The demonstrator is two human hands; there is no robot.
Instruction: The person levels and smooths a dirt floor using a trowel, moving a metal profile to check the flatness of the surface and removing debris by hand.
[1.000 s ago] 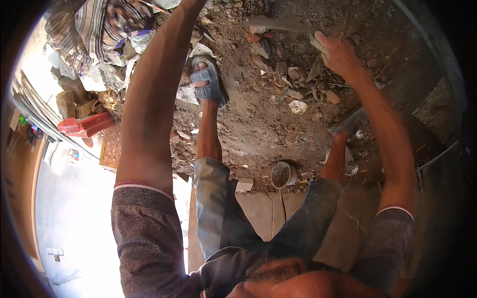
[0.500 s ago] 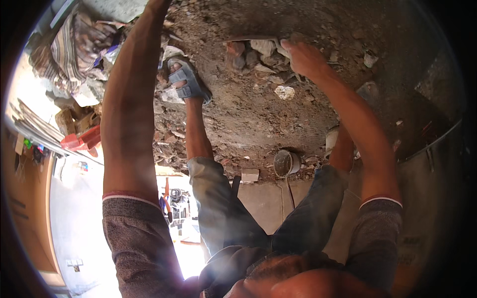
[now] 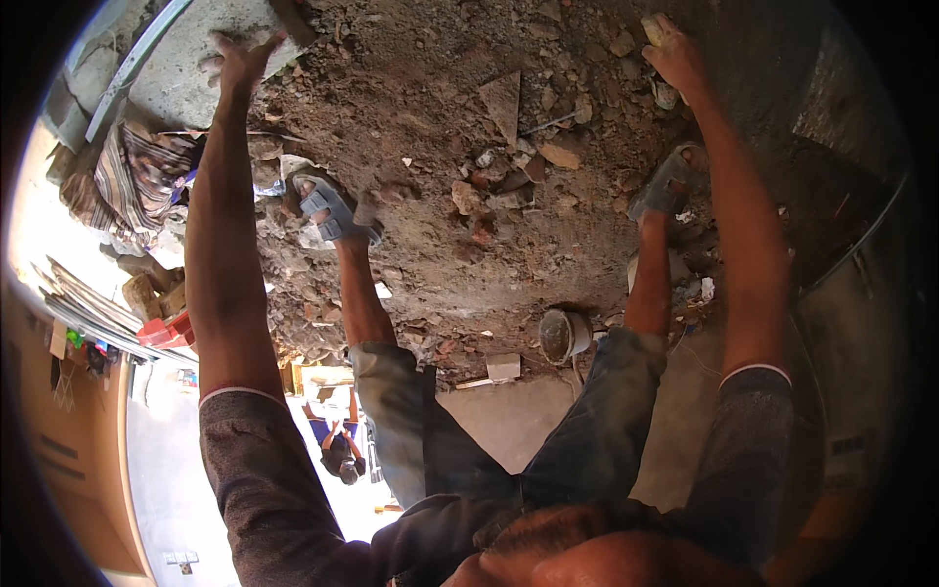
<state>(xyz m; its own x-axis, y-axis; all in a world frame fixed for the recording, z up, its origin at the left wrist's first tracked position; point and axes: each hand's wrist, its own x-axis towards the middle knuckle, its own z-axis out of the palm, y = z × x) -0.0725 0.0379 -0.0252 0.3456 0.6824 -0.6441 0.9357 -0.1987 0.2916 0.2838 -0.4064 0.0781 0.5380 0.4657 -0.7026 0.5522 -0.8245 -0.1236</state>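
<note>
My left hand (image 3: 245,61) reaches far out at the upper left, its fingers spread over or against a pale grey slab (image 3: 166,88); whether it touches the slab is hard to tell. At the upper right, the fingers of my right hand (image 3: 682,61) are curled around a small yellowish stone (image 3: 653,30). Between my sandalled feet lies a loose group of broken stones (image 3: 504,186). Beyond them is a flat triangular shard (image 3: 503,106) on the dirt. No tool shows in either hand.
A small bucket (image 3: 579,333) stands between my legs, near a pale block (image 3: 504,367). At the left are a striped cloth (image 3: 147,166), a metal strip (image 3: 132,64), a red plastic piece (image 3: 168,331) and stacked strips. Another person (image 3: 340,455) is in the bright background.
My right hand has moved outward to the upper right, away from a flat-edged heap of stones now out of place. My left hand has come into view at the slab. The view has shifted.
</note>
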